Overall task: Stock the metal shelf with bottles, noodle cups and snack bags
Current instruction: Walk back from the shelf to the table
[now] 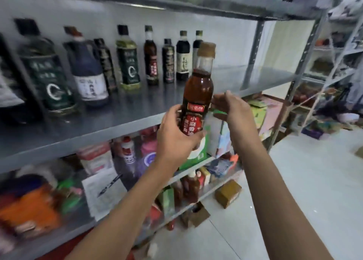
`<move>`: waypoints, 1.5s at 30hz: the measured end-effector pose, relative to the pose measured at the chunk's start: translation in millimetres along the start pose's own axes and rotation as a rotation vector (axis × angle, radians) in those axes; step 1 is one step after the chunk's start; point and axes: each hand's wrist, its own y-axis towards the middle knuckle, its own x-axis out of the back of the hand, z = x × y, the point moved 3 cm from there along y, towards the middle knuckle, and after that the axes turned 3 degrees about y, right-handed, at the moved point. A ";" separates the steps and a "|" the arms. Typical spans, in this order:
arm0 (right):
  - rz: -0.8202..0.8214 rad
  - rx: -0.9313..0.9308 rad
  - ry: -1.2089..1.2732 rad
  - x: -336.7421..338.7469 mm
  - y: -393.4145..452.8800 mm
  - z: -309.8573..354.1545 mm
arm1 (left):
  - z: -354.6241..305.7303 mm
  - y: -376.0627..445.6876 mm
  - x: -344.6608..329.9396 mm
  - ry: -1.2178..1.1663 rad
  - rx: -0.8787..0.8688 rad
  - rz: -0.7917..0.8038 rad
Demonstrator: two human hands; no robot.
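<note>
Placement of the sesame-oil bottle is the step in hand, judging by its position at frame centre, raised in front of the metal shelf. It is grasped around the labelled lower body by the left hand; the right hand is held just beside it, fingers loose, holding nothing. The bottle is best kept upright and set in the bare stretch right of the row of dark bottles. Amber oil is seen filling it to the neck, under a brown cap.

Shelf bottles blurred, labels unreadable; leftmost perhaps cut off.
</note>
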 end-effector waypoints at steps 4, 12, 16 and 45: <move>0.167 -0.039 0.017 -77.9 28.2 -17.6 | 10.4 53.1 52.7 0.036 -0.002 -0.172; 0.356 -0.043 -0.022 -181.4 104.1 -49.9 | 36.4 127.7 97.7 0.345 0.109 -0.414; 0.455 -0.014 -0.132 -209.3 133.0 -70.0 | 60.7 154.2 100.4 0.416 0.194 -0.471; 0.623 0.352 -0.696 -218.9 148.2 -101.0 | 88.8 142.6 76.7 0.933 0.222 -0.332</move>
